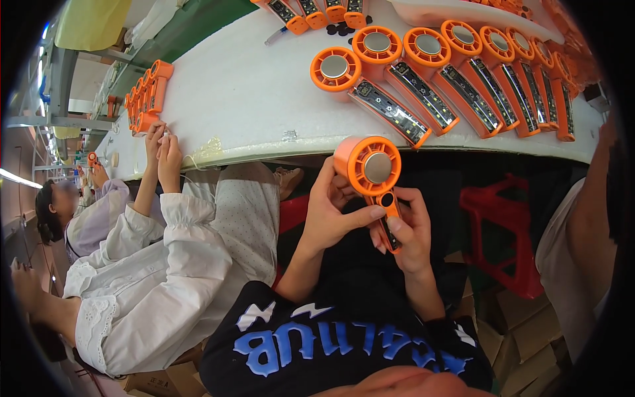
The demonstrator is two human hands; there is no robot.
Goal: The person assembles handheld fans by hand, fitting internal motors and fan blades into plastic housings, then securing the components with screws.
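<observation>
Both my hands hold an orange handheld fan (377, 142) upright, just off the table's near edge. Its round head has spokes and a silver disc in the middle, and a dark strip shows on the narrow handle. My left hand (334, 212) is wrapped round the handle's upper part below the head, its thumb across the front. Around the lower handle my right hand (411, 231) is closed, with the thumb on the front. Some fingers of both hands are hidden behind the fan.
On the white table (245, 92), several similar fans (426, 47) with exposed circuit boards lie in a row. More orange units (153, 92) stand at the left, beside a co-worker's hands (164, 149). Small black pieces (340, 30) lie at the back. A red stool (496, 228) stands at right.
</observation>
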